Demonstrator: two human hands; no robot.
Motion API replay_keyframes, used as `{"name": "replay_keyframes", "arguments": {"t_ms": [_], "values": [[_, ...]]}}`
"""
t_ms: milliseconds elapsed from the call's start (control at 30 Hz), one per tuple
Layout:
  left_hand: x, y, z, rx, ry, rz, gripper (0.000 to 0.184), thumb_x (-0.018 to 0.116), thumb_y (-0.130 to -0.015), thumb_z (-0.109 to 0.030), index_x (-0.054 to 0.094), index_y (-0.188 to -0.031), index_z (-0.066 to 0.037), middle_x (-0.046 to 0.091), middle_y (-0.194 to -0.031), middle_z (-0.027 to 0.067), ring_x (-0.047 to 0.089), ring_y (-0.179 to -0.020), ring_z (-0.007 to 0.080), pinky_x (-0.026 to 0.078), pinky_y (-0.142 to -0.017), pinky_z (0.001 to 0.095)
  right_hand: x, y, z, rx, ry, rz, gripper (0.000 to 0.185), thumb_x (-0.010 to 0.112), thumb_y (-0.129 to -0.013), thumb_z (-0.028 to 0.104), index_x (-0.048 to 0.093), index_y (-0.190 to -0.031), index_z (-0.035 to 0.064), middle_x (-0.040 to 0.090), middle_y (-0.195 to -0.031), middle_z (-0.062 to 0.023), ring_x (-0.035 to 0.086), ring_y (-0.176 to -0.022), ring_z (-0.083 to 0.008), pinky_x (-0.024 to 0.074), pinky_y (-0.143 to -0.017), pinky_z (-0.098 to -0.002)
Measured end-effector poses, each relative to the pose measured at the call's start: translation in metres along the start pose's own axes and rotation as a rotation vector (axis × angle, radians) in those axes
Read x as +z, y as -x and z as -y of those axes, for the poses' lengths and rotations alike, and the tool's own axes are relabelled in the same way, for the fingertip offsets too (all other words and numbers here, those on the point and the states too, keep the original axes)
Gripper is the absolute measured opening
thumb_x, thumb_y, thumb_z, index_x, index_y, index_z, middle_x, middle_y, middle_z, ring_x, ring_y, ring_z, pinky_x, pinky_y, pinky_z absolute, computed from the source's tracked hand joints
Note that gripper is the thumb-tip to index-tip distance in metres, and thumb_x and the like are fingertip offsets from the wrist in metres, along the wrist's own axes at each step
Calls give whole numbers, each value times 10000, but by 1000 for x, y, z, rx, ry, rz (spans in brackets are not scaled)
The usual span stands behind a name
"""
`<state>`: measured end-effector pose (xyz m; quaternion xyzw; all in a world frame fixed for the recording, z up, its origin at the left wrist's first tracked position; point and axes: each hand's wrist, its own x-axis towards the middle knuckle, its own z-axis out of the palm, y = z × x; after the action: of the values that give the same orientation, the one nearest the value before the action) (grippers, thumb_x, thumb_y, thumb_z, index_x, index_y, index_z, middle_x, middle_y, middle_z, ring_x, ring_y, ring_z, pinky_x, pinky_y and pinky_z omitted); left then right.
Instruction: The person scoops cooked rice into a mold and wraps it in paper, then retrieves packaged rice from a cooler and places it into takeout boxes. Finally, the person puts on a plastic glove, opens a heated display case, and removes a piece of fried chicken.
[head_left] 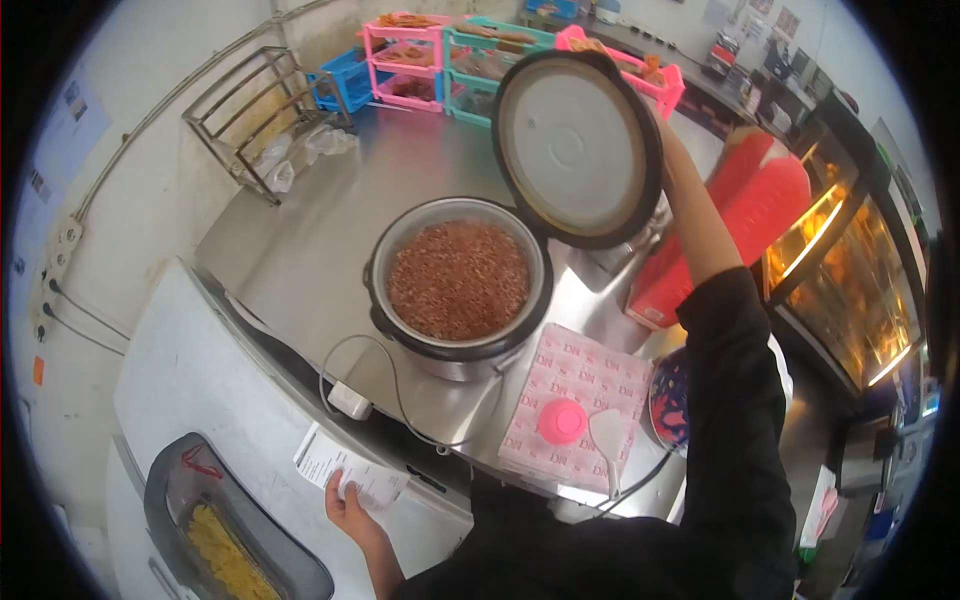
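A stainless-steel table (300,240) runs through the middle of a food work area, bordered at the left by a white appliance top (200,370) and at the far right by a lit glass display cabinet (850,300). On the table stands a rice cooker (455,368), open and filled with reddish-brown grains (458,280). Its round lid (570,150) is raised at the cooker's right, pale underside toward the camera, with the worker's right hand (672,145) at its far edge; the fingers are behind the lid, and their grip cannot be told. Red cartons (730,220) lie stacked beyond that forearm. On the white top, a grey container (163,485) holds yellow strips (225,550). Pink-printed wrapping paper (540,390) sits in front of the cooker, bearing a white scoop (607,440) and a pink bowl (562,421). Nearby, above the white top, is a printed slip (375,485). The left hand (350,512) meets its lower edge, two digits slightly apart on the face; whether others press from beneath is hidden.
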<state>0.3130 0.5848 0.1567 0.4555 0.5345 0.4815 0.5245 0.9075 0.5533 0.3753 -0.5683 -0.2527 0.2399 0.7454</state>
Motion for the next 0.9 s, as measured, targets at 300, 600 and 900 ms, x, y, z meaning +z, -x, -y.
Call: {"name": "replay_keyframes", "arguments": {"t_ms": [300,600,900], "values": [[35,18,9,-50,91,116,357,456,-837,59,511,-1186,8,552,-1140,150,570,-972,206,464,-851,306,-20,149,-53,-418,391,-542,327,492,-898,295,528,-1083,27,587,-971,-69,563,-832,-170,448,-723,-308],[58,72,22,340,-502,346,355,586,-825,-101,527,-1171,-44,500,-1151,169,425,-1112,320,280,-994,429,4,402,-234,121,1277,243,634,763,-621,215,492,-1188,136,453,-1238,-140,396,-1190,-344,376,-970,-443],[98,110,13,747,-785,849,1076,775,-432,-623,392,-1270,-70,443,-1195,176,355,-1146,374,157,-980,564,45,438,-178,731,-578,48,403,538,-877,334,456,-1197,102,512,-1132,-87,543,-947,-165,472,-755,-332]]}}
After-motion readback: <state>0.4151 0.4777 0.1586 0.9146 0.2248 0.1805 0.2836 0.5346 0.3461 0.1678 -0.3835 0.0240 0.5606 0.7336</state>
